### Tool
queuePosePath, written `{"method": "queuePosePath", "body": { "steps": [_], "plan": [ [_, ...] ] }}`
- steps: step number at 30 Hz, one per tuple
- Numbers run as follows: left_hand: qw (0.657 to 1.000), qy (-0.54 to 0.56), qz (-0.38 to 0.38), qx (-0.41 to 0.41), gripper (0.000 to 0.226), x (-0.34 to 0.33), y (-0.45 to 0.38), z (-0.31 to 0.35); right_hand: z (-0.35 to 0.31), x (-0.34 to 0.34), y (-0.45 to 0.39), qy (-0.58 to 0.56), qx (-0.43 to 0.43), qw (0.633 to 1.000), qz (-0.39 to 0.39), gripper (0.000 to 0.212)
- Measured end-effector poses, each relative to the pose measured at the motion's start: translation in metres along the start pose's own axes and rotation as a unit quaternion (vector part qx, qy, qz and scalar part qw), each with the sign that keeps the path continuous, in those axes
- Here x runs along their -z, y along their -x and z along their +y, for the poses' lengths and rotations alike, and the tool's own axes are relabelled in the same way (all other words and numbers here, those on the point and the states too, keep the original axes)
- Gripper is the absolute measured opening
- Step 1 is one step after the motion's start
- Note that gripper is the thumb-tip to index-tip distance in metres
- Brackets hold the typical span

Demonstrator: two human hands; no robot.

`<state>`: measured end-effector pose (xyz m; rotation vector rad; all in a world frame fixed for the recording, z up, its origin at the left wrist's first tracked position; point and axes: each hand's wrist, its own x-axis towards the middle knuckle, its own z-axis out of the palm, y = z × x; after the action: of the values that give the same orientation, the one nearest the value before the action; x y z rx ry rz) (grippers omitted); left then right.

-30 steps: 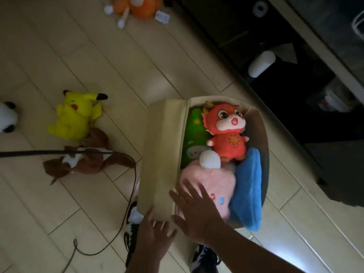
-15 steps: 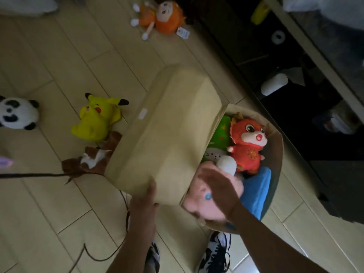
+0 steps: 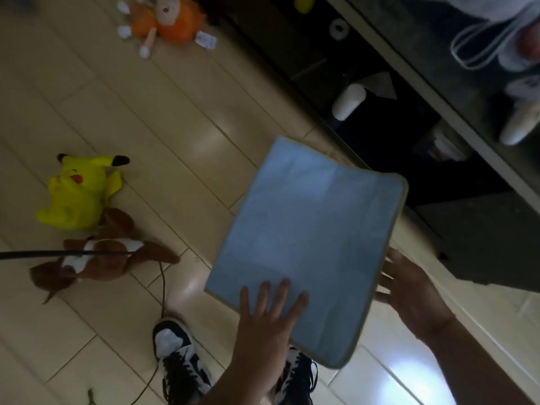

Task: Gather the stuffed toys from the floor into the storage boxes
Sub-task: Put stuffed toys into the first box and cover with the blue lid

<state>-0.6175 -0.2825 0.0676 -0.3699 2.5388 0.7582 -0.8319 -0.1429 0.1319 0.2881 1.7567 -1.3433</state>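
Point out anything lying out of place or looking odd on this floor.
Three stuffed toys lie loose on the floor instead of in a box: the yellow plush on its side, the brown plush sprawled against it, and the orange doll farther off. A dark cord runs across the brown plush.

Pale wooden plank floor (image 3: pixel 181 118), glossy, light patches reflected on boards. Thin dark cable (image 3: pixel 162 283) trailing across floor, running down past black-and-white lace-up sneaker (image 3: pixel 179 365); second sneaker (image 3: pixel 298 375) just beside it, partly hidden. Dark low cabinet (image 3: pixel 380 92) along upper right, pale edge strip running diagonally. White cylindrical object (image 3: pixel 349 101) lying inside dark shelf. Small white ring-shaped roll (image 3: pixel 339 28) further back on shelf. Yellow item (image 3: pixel 304 2) at top edge, too cropped to identify.
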Motion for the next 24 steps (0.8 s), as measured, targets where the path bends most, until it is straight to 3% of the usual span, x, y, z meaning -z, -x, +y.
{"method": "queuePosePath", "body": {
  "steps": [1,2,4,6,9,15,19,24],
  "plan": [
    [1.0,-0.008,-0.02,0.0,0.105,-0.002,-0.003,0.0,0.009,0.004,-0.006,0.022,0.0,0.999,0.038,0.017],
    [0.999,-0.021,-0.041,-0.003,0.107,-0.003,-0.007,0.001,0.019,0.006,-0.013,0.023,-0.015,0.996,0.081,0.013],
    [0.996,-0.054,-0.063,-0.013,0.11,-0.007,-0.014,0.003,0.043,0.011,-0.031,-0.007,-0.054,0.991,0.122,0.024],
    [0.995,-0.072,-0.066,-0.023,0.098,-0.006,-0.023,0.012,0.072,0.013,-0.05,-0.015,-0.085,0.983,0.163,0.028],
    [0.996,-0.076,-0.027,0.026,0.079,-0.002,-0.049,0.031,0.106,0.007,-0.077,-0.049,-0.087,0.973,0.207,0.022],
    [0.99,-0.109,0.022,0.082,0.089,-0.006,-0.103,0.048,0.103,-0.013,-0.081,-0.138,-0.089,0.961,0.224,0.011],
    [0.983,-0.176,0.022,0.052,0.095,-0.015,-0.108,0.044,0.114,-0.022,-0.102,-0.135,-0.127,0.958,0.217,0.029],
    [0.976,-0.213,0.033,-0.007,0.1,-0.025,-0.117,0.045,0.116,-0.036,-0.124,-0.15,-0.146,0.95,0.233,0.024]
  ]
}}
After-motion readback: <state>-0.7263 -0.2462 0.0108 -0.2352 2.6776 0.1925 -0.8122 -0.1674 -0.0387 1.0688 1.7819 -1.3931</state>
